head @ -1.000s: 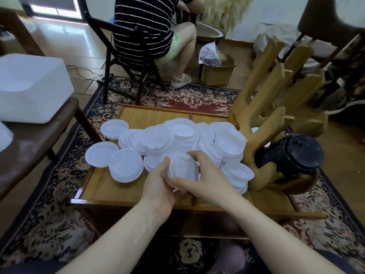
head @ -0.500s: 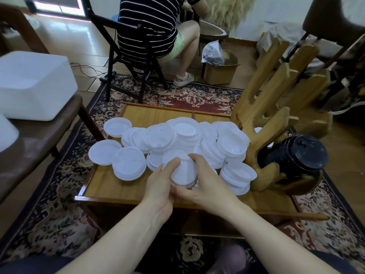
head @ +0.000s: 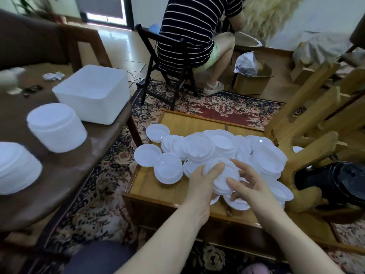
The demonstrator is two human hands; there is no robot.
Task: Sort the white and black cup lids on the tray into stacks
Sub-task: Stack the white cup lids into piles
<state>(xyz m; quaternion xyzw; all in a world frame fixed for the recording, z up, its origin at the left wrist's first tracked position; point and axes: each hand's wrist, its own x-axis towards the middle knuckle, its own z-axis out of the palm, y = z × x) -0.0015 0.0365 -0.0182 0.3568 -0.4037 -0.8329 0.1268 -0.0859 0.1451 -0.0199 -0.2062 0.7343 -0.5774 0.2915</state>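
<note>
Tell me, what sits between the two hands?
In the head view, a small stack of white lids, held by the left hand, with the right hand open beside it.

Lids (head: 199,148) heaped on tray (head: 147,187), wooden rack (head: 302,135) at its right

Head view. Left hand (head: 203,184) is gripping a small stack of white lids (head: 224,180) at lower centre of the frame, thumb lying over the top lid. Right hand (head: 249,186) is resting against the stack's right side, fingers loosely spread; grip unclear. Loose white lids (head: 199,148) are lying scattered and overlapping across the wooden tray (head: 158,190). Black lids (head: 335,182) are sitting stacked at right, beside a wooden rack (head: 304,135). At left, white lid stacks (head: 56,127) and a white box (head: 92,91) are sitting on a brown table (head: 65,175). A person in a striped shirt (head: 189,30) is sitting on a black chair (head: 169,62), top centre.
</note>
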